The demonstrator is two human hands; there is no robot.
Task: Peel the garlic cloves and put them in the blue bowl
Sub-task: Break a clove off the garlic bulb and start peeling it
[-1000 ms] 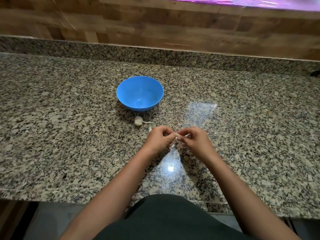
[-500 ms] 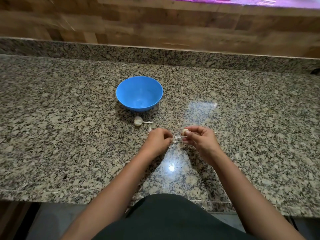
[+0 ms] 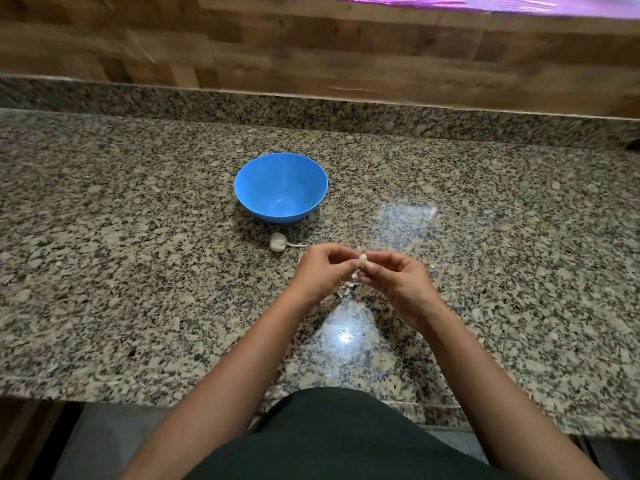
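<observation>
At the counter's [image 3: 145, 271] near middle, just above its surface, the right hand [image 3: 398, 282] makes the grip: thumb and forefinger clamped together on a pale clove [image 3: 362, 259], which stands proud of the fingertips and looks mostly bare. Its long axis seems to run roughly from 12 to 6 o'clock, though it is small and hard to read. The left hand [image 3: 322, 268] sits at 9 o'clock from the grip, fingers curled, tips right against the clove; whether they pinch the clove, a shred of skin, or nothing is hidden. At 6 o'clock, under and between the two hands, loose skins [image 3: 349, 285] lie on the counter. Further out, at about 9 o'clock, rests a garlic piece [image 3: 278, 241] with a thin stalk pointing back toward the hands. The bowl [image 3: 281, 187] lies between 10 and 11 o'clock from the grip, well apart, upright, and nothing shows inside it. The drop likely turns on that diagonal. The left hand is nearer the bowl, but the right holds the clove, so the right would probably have to pass over the left, or the clove change hands first.
</observation>
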